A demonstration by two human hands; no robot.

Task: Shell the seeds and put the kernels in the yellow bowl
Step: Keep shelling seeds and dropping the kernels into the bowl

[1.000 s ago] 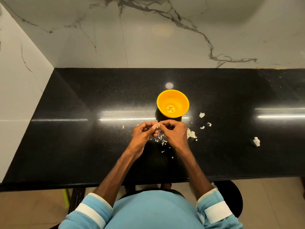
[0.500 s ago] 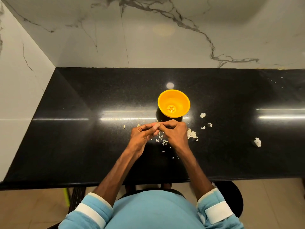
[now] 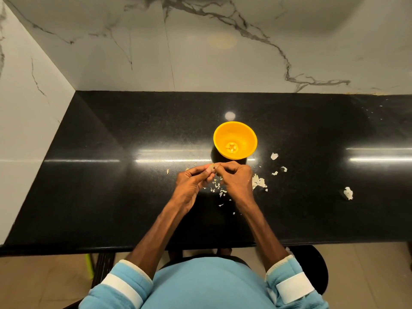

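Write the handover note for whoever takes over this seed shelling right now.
Left hand and right hand: both pinch one seed at the fingertips, on the near side of the yellow bowl.
Done: a few kernels lie in the bowl's bottom; pale scraps litter the black counter near the hands.
Left: finish this seed and drop its kernel in the bowl. Whether any scraps are whole seeds cannot be told.

One yellow bowl [image 3: 245, 139], one left hand [image 3: 191, 181], one right hand [image 3: 236, 177], one seed [image 3: 214, 167], several kernels [image 3: 231, 147], many shell scraps [image 3: 258, 182]
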